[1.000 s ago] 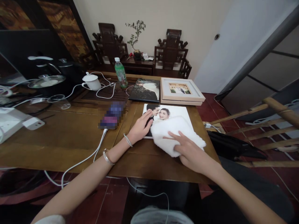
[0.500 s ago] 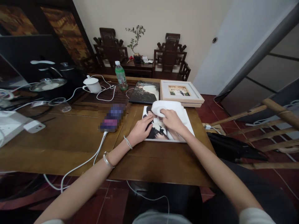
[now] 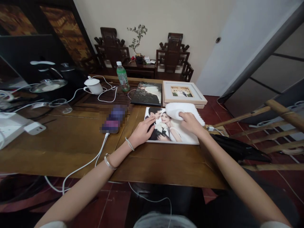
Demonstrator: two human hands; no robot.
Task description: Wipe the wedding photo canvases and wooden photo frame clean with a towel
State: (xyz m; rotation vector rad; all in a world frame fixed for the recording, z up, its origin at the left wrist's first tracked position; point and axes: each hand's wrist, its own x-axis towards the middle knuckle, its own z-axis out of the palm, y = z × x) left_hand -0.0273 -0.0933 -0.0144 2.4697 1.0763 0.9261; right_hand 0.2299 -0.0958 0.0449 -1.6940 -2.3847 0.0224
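Observation:
A photo panel [image 3: 174, 134] with a picture of a couple lies flat near the table's front edge. Across its left part rests my left hand [image 3: 143, 129], fingers stretched out and touching the surface. My right hand [image 3: 190, 123] is closed on a fluffy white cloth [image 3: 190, 109], which covers the panel's upper right part and hangs a little past its right side. Right behind the panel are a dark photo album [image 3: 147, 93] and a light wooden picture frame [image 3: 184, 92].
Left of the panel a phone [image 3: 114, 118] lies on a white charging cable [image 3: 99, 153]. Farther back stand a green-labelled bottle [image 3: 122, 77] and a lidded white cup [image 3: 93, 85]. A power strip [image 3: 10, 128] and a pot [image 3: 48, 87] occupy the left. Bamboo poles [image 3: 285, 114] rise at the right.
My right hand has slid the white cloth to the right over the panel, uncovering more of the pictured couple. My left hand has stayed in place.

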